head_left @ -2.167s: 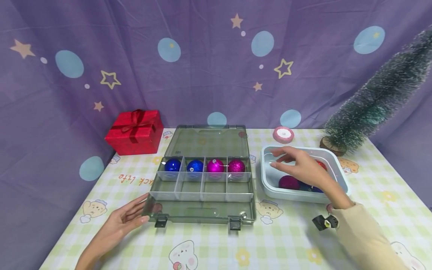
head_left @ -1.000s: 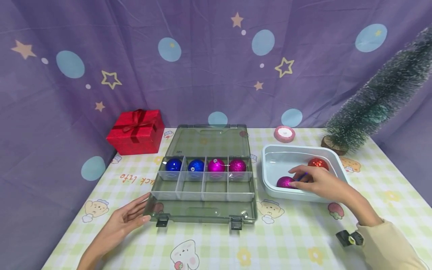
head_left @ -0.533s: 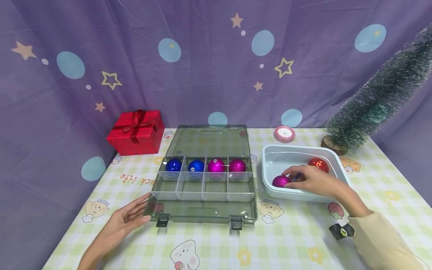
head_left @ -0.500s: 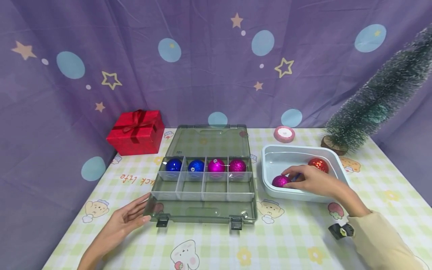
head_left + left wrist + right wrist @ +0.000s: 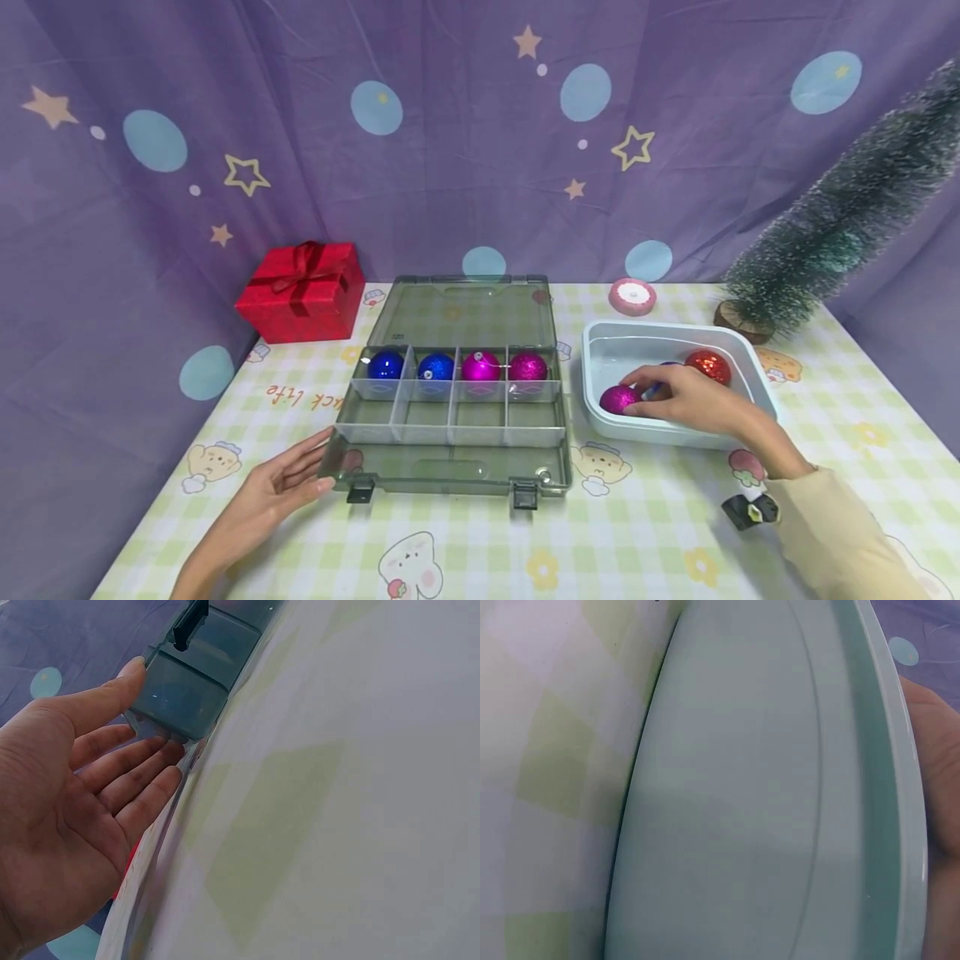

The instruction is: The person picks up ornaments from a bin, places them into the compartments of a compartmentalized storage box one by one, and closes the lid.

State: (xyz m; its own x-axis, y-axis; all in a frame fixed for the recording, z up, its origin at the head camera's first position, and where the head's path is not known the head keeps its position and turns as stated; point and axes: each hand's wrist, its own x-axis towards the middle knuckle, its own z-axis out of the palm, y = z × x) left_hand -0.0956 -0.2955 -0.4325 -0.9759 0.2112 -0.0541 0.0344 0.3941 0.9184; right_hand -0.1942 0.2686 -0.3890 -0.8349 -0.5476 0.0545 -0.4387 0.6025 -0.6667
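My left hand (image 5: 273, 492) rests at the front left corner of an open, clear grey compartment case (image 5: 450, 471), thumb and loosely straight fingers touching its edge. Two blue and two magenta Christmas balls (image 5: 481, 367) fill the case's back row. Inside a pale blue plastic tub (image 5: 600, 422), my right hand (image 5: 690, 400) pinches a magenta glitter Christmas ball (image 5: 619, 400) between thumb and fingers. A blue ball (image 5: 667, 372) shows partly behind those fingers, and a red glitter ball (image 5: 707, 366) lies at the back right. The right wrist view shows mostly the tub's outer wall (image 5: 727, 787), hiding the fingertips.
A red gift box (image 5: 302, 292) with a ribbon stands back left. Behind the tub lies a pink ribbon spool (image 5: 632, 297). A small artificial tree (image 5: 832, 225) stands at the back right, before a purple curtain (image 5: 465, 167). The case's lid (image 5: 468, 312) lies back.
My right hand has come down into the tub and taken hold of the magenta glitter ball, which has moved slightly left. The left hand has stayed at the case.
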